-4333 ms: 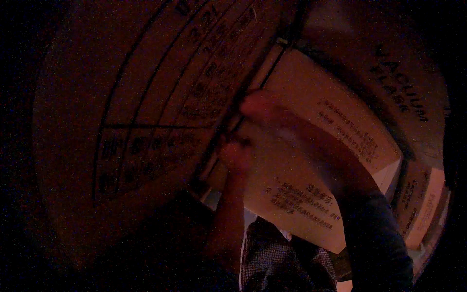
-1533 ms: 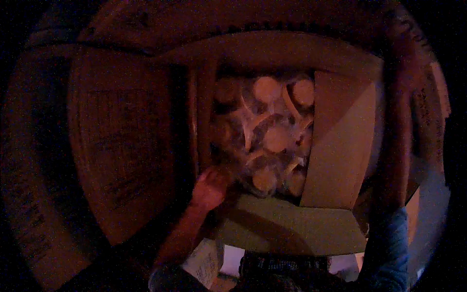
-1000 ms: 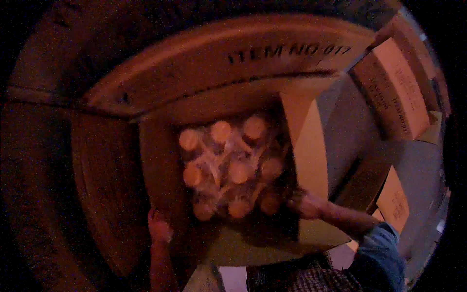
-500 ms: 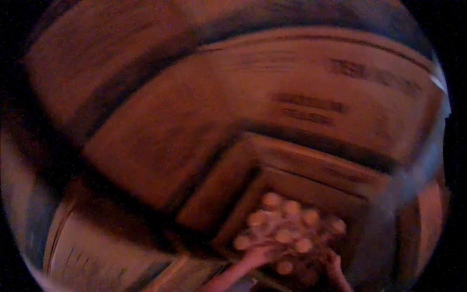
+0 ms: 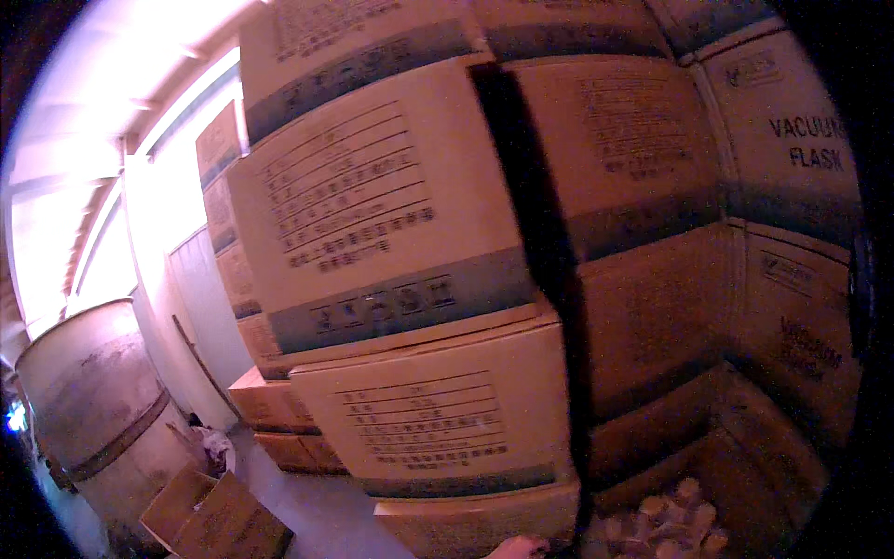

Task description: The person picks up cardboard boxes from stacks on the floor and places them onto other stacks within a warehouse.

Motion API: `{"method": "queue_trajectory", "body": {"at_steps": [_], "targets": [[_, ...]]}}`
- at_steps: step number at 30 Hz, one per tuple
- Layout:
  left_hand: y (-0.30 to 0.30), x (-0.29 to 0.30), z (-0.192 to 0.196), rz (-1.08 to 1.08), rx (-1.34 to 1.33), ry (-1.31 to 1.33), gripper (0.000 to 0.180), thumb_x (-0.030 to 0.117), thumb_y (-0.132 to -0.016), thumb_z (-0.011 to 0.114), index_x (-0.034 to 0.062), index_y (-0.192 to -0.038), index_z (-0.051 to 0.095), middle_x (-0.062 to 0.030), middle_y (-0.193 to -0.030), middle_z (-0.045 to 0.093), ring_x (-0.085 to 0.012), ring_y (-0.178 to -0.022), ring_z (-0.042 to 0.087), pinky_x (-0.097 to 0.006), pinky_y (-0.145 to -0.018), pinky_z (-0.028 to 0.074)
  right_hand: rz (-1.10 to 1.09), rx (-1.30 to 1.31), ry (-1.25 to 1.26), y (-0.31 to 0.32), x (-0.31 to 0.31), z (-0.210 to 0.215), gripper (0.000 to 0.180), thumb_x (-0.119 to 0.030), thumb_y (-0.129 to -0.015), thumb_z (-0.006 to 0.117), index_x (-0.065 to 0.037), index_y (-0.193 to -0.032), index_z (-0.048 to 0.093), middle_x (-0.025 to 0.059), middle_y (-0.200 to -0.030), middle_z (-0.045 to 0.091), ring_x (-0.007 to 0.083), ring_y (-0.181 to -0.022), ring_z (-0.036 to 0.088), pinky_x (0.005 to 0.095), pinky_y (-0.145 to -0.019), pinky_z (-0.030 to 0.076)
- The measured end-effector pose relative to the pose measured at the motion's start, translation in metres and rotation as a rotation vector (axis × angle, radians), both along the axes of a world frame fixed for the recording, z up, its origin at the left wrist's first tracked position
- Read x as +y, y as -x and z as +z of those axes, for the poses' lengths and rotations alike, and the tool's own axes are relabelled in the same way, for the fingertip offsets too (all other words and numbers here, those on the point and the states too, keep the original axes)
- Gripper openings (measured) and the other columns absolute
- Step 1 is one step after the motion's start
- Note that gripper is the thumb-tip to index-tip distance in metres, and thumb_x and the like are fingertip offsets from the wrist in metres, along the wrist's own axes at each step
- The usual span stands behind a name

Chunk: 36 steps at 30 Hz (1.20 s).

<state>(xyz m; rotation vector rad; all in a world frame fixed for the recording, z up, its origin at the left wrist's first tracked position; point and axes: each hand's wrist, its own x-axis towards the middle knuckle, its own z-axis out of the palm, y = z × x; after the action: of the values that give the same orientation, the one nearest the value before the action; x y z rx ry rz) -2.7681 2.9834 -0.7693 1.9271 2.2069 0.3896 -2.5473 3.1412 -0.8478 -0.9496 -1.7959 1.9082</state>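
Note:
A small part of my left hand (image 5: 520, 548) shows at the lower edge, in front of the lowest carton of the near stack. Its fingers are mostly cut off, so their pose and anything in them stay hidden. To its right, in the dim lower right corner, lie several pale, round-ended objects (image 5: 689, 492) clustered together inside an open cardboard box (image 5: 754, 410). Their kind is too dark and blurred to make out. My right hand is out of the picture.
Tall stacks of printed cardboard cartons (image 5: 391, 205) rise ahead and to the right, with a dark gap between them. At the left stand a large dirty drum (image 5: 93, 382) and an open carton (image 5: 223, 522) on the floor (image 5: 326, 508). Bright light comes from the upper left.
The view has swung left, and the open box with the round-ended objects now sits at the lower right. My left hand is away from those objects; my right hand has left the view.

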Motion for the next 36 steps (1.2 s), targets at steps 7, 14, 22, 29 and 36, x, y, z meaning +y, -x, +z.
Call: {"method": "queue_trajectory", "body": {"at_steps": [7,14,22,29,36], "targets": [[0.02,-0.209,0.028,0.389,-0.165,-0.221,0.022,0.017,-0.064,0.059,0.0096,-0.084,0.063,-0.0167,-0.081,0.059,-0.0344,-0.072,0.055,-0.04,-0.067,0.045,0.044,-0.093,0.061,0.042,-0.124,-0.026,0.019,-0.021,-0.077,0.054,-0.004,-0.082,0.06,0.002,-0.057,0.05,0.0098,-0.046,0.039,0.0283,-0.041,0.037],[0.043,-0.455,-0.014,0.964,-0.622,-0.194,0.022,0.012,-0.066,0.061,0.0064,-0.087,0.063,-0.0141,-0.077,0.061,-0.024,-0.068,0.059,-0.034,-0.063,0.047,0.335,-0.02,0.051,0.128,-0.25,-0.074,0.025,-0.028,-0.078,0.054,-0.004,-0.082,0.061,0.0012,-0.053,0.049,0.0092,-0.042,0.039,0.0282,-0.039,0.038],[0.106,-0.527,-0.038,1.202,-0.923,-0.462,0.019,0.006,-0.066,0.06,0.0011,-0.084,0.062,-0.0104,-0.066,0.06,-0.0138,-0.055,0.055,-0.027,-0.051,0.045,0.729,-0.48,0.005,0.261,-0.309,-0.067,0.017,-0.021,-0.079,0.052,-0.005,-0.08,0.059,0.0048,-0.07,0.061,0.0161,-0.052,0.059,0.0258,-0.041,0.043],[0.178,-0.661,-0.088,1.74,-0.926,-0.109,0.019,0.006,-0.067,0.062,-0.0002,-0.084,0.062,-0.0096,-0.074,0.063,-0.0112,-0.059,0.059,-0.025,-0.057,0.048,0.96,-0.535,-0.125,0.442,-0.398,-0.073,0.019,-0.02,-0.079,0.051,-0.002,-0.075,0.056,0.0062,-0.067,0.059,0.0166,-0.048,0.058,0.0248,-0.037,0.04],[0.213,-0.76,-0.14,1.848,-0.743,-0.461,0.017,0.008,-0.068,0.061,0.0014,-0.083,0.061,-0.0072,-0.062,0.058,-0.0139,-0.051,0.052,-0.026,-0.046,0.043,0.82,-0.456,0.13,0.596,-0.472,0.005,0.012,-0.015,-0.079,0.052,-0.003,-0.079,0.055,0.006,-0.07,0.059,0.0162,-0.049,0.059,0.0236,-0.036,0.039]]}}
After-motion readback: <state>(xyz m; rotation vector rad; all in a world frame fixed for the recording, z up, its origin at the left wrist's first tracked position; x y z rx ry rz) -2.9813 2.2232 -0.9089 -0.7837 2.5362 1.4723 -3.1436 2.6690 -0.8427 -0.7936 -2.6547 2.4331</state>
